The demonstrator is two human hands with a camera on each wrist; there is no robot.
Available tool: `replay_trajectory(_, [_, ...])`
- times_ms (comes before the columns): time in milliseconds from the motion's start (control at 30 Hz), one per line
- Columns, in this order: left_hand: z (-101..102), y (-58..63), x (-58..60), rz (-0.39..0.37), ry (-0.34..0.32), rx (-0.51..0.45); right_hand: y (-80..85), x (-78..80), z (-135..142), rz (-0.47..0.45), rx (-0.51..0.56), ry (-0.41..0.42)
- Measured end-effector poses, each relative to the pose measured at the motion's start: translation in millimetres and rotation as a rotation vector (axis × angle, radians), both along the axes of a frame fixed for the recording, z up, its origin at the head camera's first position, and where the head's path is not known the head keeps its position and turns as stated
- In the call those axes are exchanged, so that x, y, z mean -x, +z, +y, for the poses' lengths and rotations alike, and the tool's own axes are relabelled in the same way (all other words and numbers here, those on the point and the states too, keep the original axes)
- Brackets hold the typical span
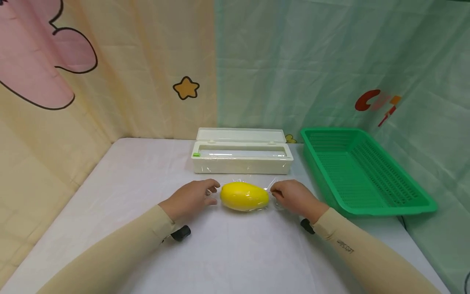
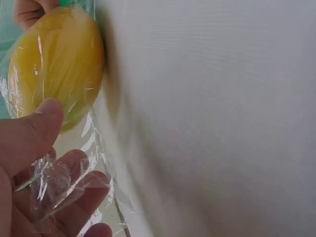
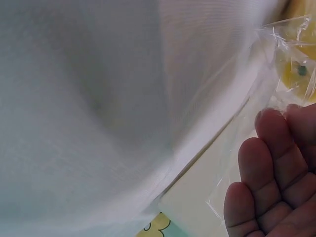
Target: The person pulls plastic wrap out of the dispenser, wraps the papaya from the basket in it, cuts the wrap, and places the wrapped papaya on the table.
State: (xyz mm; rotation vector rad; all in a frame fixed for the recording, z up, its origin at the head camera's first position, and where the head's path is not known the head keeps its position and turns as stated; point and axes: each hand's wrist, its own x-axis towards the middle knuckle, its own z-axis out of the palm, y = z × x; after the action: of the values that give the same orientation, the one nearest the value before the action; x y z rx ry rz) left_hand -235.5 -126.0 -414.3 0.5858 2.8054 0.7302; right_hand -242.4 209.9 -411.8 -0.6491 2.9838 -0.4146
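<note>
A yellow oblong fruit (image 1: 244, 196), covered in clear plastic wrap (image 2: 49, 185), lies on the white table between both hands. My left hand (image 1: 194, 199) is at its left end, thumb apart from the loosely bent fingers. In the left wrist view, loose crumpled film lies across those fingers, and the thumb tip overlaps the fruit. At the right end, my right hand (image 1: 295, 197) pinches the gathered film between thumb and forefinger. In the right wrist view its other fingers (image 3: 256, 155) are bent side by side, below the wrapped tip of the fruit (image 3: 294, 74).
Behind the fruit stands a white cling film dispenser (image 1: 242, 165), lid raised, with a roll inside and a green slider (image 1: 196, 154). A green plastic basket (image 1: 332, 192) sits to the right, close to my right forearm. Curtains (image 1: 257, 81) hang along the table's back and sides.
</note>
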Motion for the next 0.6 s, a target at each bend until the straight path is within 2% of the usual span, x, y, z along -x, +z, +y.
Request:
replay_trajectory(200, [-7.2, -3.5, 11.0, -0.010, 0.011, -0.094, 0.1, 3.7, -3.9, -0.022, 0.029, -0.046])
replay_trajectory(433, [-10.3, -4.2, 16.5, 0.003, 0.019, -0.068, 0.2, 7.9, -4.7, -0.006, -0.025, -0.006])
replay_trajectory(600, [-11.2, -4.3, 19.4, -0.003, 0.007, -0.062, -1.0, 9.4, -3.3, 0.001, -0.024, 0.036])
